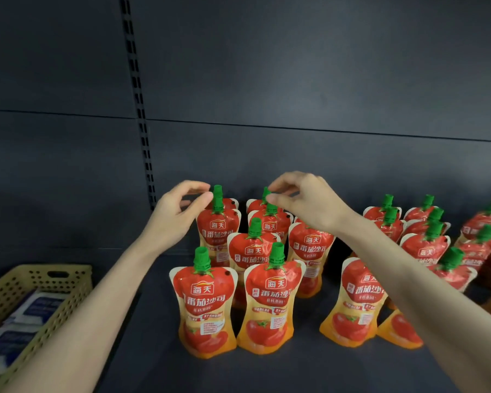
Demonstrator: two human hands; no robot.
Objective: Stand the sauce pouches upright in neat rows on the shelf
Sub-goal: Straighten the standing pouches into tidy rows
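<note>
Several red and orange sauce pouches with green caps stand upright on the dark shelf [153, 350]. The left cluster forms rough rows, with two pouches [204, 304] [267, 302] in front. My left hand [176, 214] reaches to the back-left pouch [217, 225]; its curved thumb and forefinger tips touch the left side of that pouch's cap [218, 194] without closing round it. My right hand [309, 205] pinches the cap [266, 193] of the back middle pouch [257, 205] between thumb and forefinger. My right forearm hides part of the pouch [355, 302] to the right.
A beige perforated basket [68, 279] holding blue and white packets sits at the left edge of the shelf. More upright pouches [425, 248] crowd the right side. The dark back panel [295, 154] with a slotted upright rises close behind the rows.
</note>
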